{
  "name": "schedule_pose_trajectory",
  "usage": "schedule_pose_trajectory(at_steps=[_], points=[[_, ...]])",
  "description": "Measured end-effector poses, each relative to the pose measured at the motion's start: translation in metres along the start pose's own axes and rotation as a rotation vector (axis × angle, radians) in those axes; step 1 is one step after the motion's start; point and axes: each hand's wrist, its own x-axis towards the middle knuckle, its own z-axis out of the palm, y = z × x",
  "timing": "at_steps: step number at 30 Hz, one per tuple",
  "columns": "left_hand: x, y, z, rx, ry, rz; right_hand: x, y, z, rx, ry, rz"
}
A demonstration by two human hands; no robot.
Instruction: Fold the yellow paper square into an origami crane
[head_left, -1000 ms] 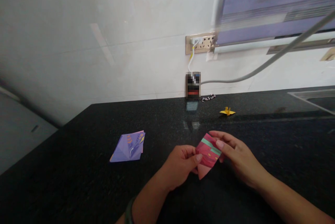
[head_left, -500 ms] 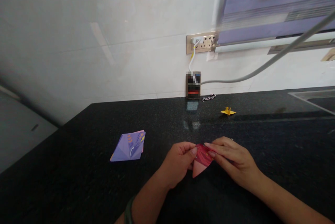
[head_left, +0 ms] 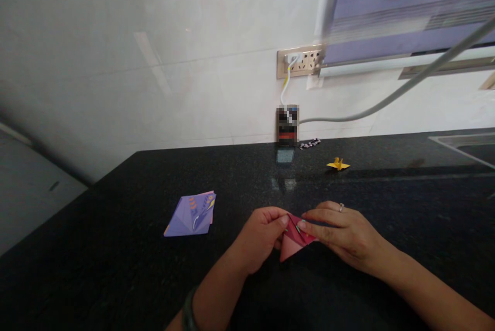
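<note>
A pink and red piece of origami paper (head_left: 294,243), folded to a point at its lower left, is between my two hands above the dark counter. My left hand (head_left: 263,238) pinches its left side between thumb and fingers. At its right side my right hand (head_left: 343,233), with a ring on one finger, grips the paper, fingertips pressed on the upper folds. Part of the paper is hidden behind the fingers. To the left lies a small stack of purple folded paper (head_left: 189,217) with pink and orange edges. Behind my right hand sits a yellow paper crane (head_left: 338,164).
A dark box-like device (head_left: 287,127), partly blurred out, leans by the wall with a white cable and grey hose. Beside it lies a beaded string (head_left: 310,144). A socket panel (head_left: 299,61) is on the wall. The black counter (head_left: 116,269) has a framed inset (head_left: 464,145) at right.
My right hand's fingers have shifted slightly left over the paper's folds and its ring shows more. The paper has turned slightly, its lower tip moving left. Both hands keep their hold.
</note>
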Motion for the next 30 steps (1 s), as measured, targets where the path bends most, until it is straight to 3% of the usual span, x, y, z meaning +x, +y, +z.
schedule_pose_trajectory(at_steps=[13,30], points=[[0.0033,-0.0040,-0.0029,-0.034,0.017,-0.053,0.0052,-0.0057,-0.0074,0.107,-0.120,0.019],[0.0054,-0.0072,0.0000,-0.031,0.042,-0.057,0.0087,-0.0101,-0.0099,0.136,-0.151,0.016]])
